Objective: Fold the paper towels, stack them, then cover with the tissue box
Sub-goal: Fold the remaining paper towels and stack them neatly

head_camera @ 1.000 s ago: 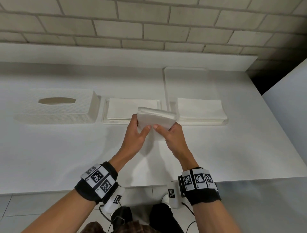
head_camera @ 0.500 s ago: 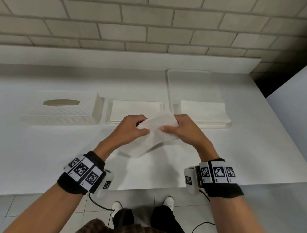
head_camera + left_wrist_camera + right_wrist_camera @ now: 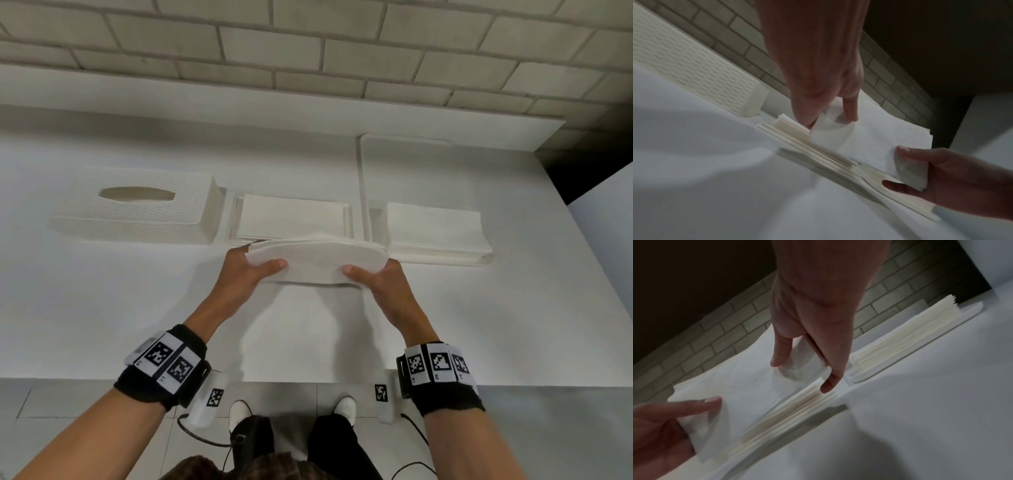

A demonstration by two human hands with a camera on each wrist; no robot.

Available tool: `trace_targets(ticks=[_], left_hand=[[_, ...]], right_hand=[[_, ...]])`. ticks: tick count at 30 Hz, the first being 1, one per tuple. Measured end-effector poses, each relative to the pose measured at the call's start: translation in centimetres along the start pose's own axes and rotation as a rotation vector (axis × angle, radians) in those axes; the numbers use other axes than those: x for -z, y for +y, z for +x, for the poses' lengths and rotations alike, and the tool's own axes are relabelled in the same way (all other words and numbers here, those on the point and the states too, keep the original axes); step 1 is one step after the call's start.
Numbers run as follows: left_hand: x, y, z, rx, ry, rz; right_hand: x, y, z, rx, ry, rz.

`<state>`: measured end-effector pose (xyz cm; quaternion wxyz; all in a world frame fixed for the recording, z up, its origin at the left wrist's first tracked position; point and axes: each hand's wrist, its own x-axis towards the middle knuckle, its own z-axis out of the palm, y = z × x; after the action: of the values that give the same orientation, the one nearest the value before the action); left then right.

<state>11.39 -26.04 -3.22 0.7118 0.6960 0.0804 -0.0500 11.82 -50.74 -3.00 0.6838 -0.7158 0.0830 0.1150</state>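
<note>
A folded white paper towel is stretched sideways between both hands, just above the front edge of the middle stack of folded towels. My left hand pinches its left end, thumb on top. My right hand pinches its right end the same way. In the left wrist view the left hand holds the towel over the stack. In the right wrist view the right hand grips the towel. The white tissue box stands left of the stack.
A second stack of towels lies on a white tray to the right. A brick wall runs behind the white counter. A dark gap lies past the counter's right end.
The towel went from a bunch held in front of me to a wide flat strip. My hands moved apart and forward to the middle stack.
</note>
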Motion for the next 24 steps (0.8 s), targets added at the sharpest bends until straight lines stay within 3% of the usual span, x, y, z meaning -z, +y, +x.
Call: trace_targets(ticks=[7,24], left_hand=[[1.0,-2.6,0.1,0.076,0.019,0.087],[1.5,-3.1,0.6,0.035,-0.001,0.143]], right_hand=[[-0.5,2.8,0.2,-0.004,-0.032,-0.073],[-0.8,3.6,-0.1,-0.009,-0.038,-0.054]])
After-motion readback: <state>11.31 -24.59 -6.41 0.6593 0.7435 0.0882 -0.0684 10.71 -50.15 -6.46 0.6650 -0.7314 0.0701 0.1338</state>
